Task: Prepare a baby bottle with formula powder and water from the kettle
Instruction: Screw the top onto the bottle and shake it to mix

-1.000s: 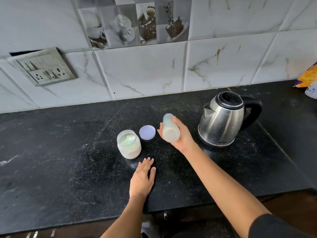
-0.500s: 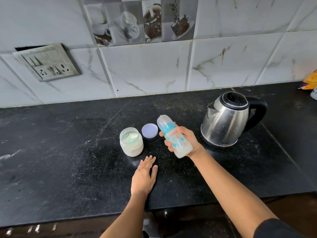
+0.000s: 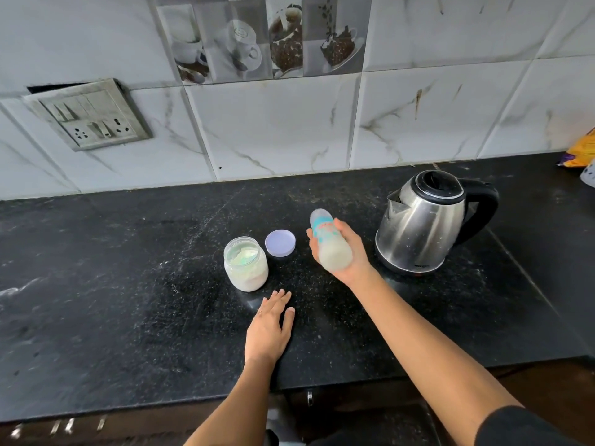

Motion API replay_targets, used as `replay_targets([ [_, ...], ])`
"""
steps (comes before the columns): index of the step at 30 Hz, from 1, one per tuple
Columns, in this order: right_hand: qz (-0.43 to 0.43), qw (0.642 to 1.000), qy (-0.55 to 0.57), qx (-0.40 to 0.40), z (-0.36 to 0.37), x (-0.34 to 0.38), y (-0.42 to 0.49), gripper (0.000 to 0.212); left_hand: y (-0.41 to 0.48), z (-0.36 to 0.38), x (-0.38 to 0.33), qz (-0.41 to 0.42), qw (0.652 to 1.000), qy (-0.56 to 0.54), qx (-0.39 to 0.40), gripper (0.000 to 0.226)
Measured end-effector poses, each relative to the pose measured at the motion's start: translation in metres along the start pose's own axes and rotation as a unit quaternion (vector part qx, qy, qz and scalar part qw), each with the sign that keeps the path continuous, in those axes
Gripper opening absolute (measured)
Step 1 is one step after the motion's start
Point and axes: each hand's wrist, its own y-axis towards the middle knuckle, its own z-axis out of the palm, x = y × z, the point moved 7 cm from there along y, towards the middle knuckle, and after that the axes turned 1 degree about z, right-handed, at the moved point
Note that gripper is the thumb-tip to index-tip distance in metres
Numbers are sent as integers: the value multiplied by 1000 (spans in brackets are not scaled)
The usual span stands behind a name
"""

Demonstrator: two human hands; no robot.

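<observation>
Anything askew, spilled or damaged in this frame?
The switch plate on the wall sits crooked, with a dark gap showing at its top edge, as if loose. No spill visible; the powder jar stands open, its lid beside it.

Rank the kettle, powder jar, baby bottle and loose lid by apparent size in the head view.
1. kettle, clearly largest
2. powder jar and baby bottle look about alike; the bottle is held tilted, so they tie
3. lid, smallest
</observation>
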Motion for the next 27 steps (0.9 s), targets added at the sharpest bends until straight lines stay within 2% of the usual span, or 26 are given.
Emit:
replay_targets([
  [1, -48, 997, 9, -55, -10, 7, 5, 40, 0, 0, 0, 0, 1000, -1, -1, 41],
  [2, -70, 995, 24, -74, -14, 10, 6, 37, 0, 0, 1, -1, 1000, -3, -2, 41],
  [3, -61, 996, 31, -58, -12, 8, 5, 44, 0, 1, 1, 1, 1000, -3, -2, 41],
  [5, 10, 998, 30, 58, 0, -3, -4, 58, 0, 1, 1, 7, 1000, 0, -2, 41],
  [6, 34, 991, 6, 133, 6, -6, -11, 58, 0, 0, 1, 9, 1000, 1, -4, 41],
  [8, 43, 980, -45, 188, 17, -4, -18, 56, 1, 1, 1, 12, 1000, 2, -7, 40],
  [10, 20, 996, -15, 90, 10, -1, -5, 53, 1, 1, 0, 13, 1000, 1, -9, 40],
  [12, -52, 997, 12, -47, -10, 8, 9, 28, 1, 0, 0, 8, 1000, -2, -10, 40],
  [13, -79, 994, 15, -72, -16, 12, 12, 20, 1, 0, 0, 6, 1000, -2, -9, 40],
  [14, -79, 994, 21, -68, -16, 12, 11, 21, 1, 1, 1, 5, 1000, -2, -8, 40],
  [16, -2, 999, 42, 5, -8, -1, 3, 46, 1, 1, 1, 5, 1000, -2, -6, 40],
  [17, 38, 995, 27, 85, 0, -5, -4, 53, 1, 1, 1, 4, 1000, -3, -6, 40],
  [19, 69, 970, -44, 230, 15, -8, -20, 52, 1, 2, 2, 3, 1000, -1, -6, 40],
  [20, 66, 966, -61, 244, 20, -7, -21, 52, 1, 2, 2, 3, 1000, 1, -6, 40],
  [21, 60, 973, -58, 216, 21, -5, -17, 54, 1, 3, 2, 4, 1000, 2, -5, 40],
  [24, -21, 1000, 22, 9, -7, 11, 9, 65, 2, 2, 3, -1, 1000, 0, -5, 40],
  [25, -31, 998, 43, -16, -14, 15, 13, 66, 2, 2, 3, -2, 1000, 0, -5, 40],
  [26, -9, 999, 41, 1, -10, 12, 10, 65, 2, 3, 3, -2, 1000, 0, -5, 40],
  [27, 31, 998, 15, 57, 0, 7, 3, 62, 2, 3, 3, 0, 1000, 0, -6, 40],
])
